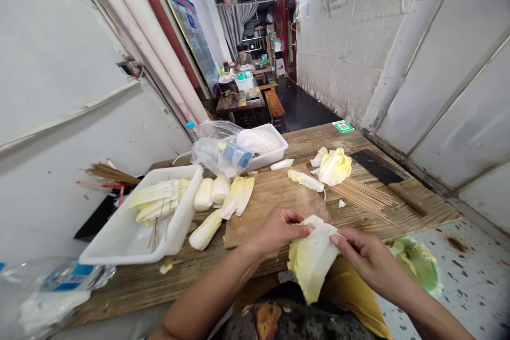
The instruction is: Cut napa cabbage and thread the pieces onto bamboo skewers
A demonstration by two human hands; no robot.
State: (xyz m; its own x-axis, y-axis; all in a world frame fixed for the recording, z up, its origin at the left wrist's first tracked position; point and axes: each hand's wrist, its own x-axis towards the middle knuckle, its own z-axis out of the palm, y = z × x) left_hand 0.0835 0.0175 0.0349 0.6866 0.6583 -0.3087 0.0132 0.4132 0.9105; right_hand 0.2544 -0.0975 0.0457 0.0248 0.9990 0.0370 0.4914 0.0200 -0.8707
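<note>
Both hands hold one napa cabbage leaf (314, 260) at its pale upper end, just off the table's near edge, with its yellow part hanging down. My left hand (281, 228) pinches the left corner between thumb and fingers; my right hand (360, 252) grips the right edge. Beyond them lies a wooden cutting board (274, 196). Bamboo skewers (358, 196) are spread to its right, below a small cabbage heart (334, 166). Left of the board are cut cabbage pieces (237, 196). A white tub (137, 257) contains skewered leaf strips (159, 199).
A cleaver (378, 167) lies at the table's right side. Behind the board stands a white tray (274, 146) with plastic bags (219, 154). A green basin (424, 271) of leaves is on the floor at right. Another person (244, 58) sits at a far table.
</note>
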